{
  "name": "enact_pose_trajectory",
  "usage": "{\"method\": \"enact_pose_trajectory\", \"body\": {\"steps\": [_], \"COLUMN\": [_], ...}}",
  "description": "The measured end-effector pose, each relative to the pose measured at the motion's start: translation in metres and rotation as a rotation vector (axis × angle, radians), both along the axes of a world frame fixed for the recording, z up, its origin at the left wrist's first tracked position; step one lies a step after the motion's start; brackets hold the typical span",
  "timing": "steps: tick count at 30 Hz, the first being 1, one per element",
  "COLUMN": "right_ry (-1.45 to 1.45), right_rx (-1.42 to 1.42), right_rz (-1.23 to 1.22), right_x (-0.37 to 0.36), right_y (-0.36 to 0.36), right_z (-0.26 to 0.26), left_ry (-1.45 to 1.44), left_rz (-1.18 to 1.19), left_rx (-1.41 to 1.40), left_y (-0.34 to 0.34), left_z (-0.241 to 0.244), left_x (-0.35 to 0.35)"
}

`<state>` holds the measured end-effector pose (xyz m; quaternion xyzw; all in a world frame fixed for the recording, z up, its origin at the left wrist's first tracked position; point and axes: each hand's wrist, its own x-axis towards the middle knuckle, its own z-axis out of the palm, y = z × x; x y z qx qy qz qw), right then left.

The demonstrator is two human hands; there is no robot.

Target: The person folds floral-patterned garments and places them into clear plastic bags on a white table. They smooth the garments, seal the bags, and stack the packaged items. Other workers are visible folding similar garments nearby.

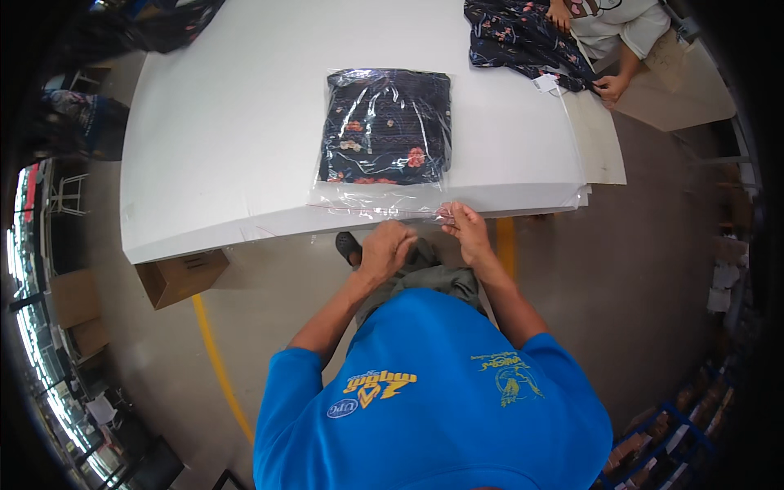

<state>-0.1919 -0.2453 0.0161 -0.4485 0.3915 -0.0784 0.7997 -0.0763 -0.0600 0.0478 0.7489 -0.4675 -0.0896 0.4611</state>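
On the white table lies a folded dark floral garment (386,128) inside a clear plastic bag (373,195). The bag's open-end flap, with a thin red line across it, points towards me and reaches the table's near edge. My right hand (467,231) pinches the flap's right corner between thumb and fingers. My left hand (387,248) is curled at the flap's near edge, left of my right hand; its fingertips are partly blurred, and whether they grip the plastic cannot be told.
The white table (245,122) ends just before my body. At the back right a co-worker's hands (611,87) touch another dark floral garment (520,33) with a white tag (544,82). A cardboard box (184,277) stands below the table's left edge. More dark fabric (165,27) lies at the back left.
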Motion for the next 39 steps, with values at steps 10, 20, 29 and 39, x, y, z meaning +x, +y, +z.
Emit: {"method": "enact_pose_trajectory", "body": {"steps": [10,20,29,39], "right_ry": [-0.086,-0.049,0.130,0.093], "right_rx": [0.025,-0.047,-0.323,-0.492], "right_rz": [0.010,0.016,-0.052,0.075], "right_x": [-0.016,-0.016,0.015,-0.001], "right_y": [0.009,0.008,-0.008,-0.020], "right_z": [0.025,0.019,-0.020,-0.015], "left_ry": [0.066,0.012,-0.077,0.803], "left_rz": [-0.135,-0.139,-0.308,0.479], "left_rx": [0.055,0.013,-0.051,0.350], "left_y": [-0.075,-0.078,-0.036,0.299], "left_z": [-0.004,0.006,-0.003,-0.079], "left_x": [0.019,0.013,0.004,0.058]}}
